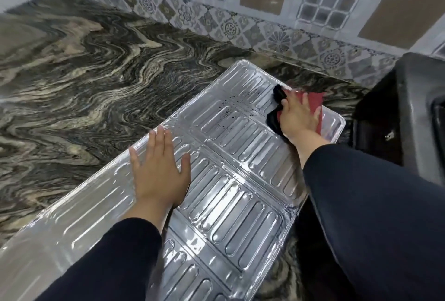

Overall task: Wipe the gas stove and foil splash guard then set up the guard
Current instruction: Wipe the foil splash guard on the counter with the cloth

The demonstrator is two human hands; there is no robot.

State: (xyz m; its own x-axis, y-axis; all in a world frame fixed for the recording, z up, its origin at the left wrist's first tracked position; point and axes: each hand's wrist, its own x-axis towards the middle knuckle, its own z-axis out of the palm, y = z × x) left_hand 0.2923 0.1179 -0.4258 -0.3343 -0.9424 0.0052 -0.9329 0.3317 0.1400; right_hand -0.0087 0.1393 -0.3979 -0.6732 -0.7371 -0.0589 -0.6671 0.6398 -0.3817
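Note:
The silver foil splash guard [231, 180] lies flat and unfolded on the marbled countertop, running from the lower left to the middle right. Dark specks dot its far panel [231, 113]. My left hand [159, 168] rests flat on the guard's left side with fingers spread. At the guard's far right corner, my right hand [298, 115] presses a red and black cloth [315, 103] against the foil. The black gas stove [414, 113] stands at the right edge, only partly in view.
The dark swirled stone countertop [84, 72] spreads to the left and behind the guard. A patterned tile wall [240, 26] runs along the back.

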